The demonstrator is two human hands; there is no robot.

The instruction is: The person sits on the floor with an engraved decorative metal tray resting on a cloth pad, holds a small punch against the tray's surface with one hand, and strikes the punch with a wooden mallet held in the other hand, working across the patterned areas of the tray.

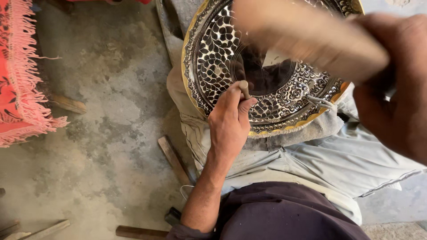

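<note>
Left hand (229, 122) fingers closed around a small chisel (244, 89), tip on the engraved brass plate (213, 58) resting on the lap. Right hand (396, 84) fingers gripping a blurred wooden mallet (307, 35) (mid-swing blur) above plate. Red fringed cloth (18, 89) lies on floor.

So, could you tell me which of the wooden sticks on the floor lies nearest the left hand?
The flat stick slanting beside the left forearm, just below the left hand; the others lie further left or along the bottom edge.
</note>
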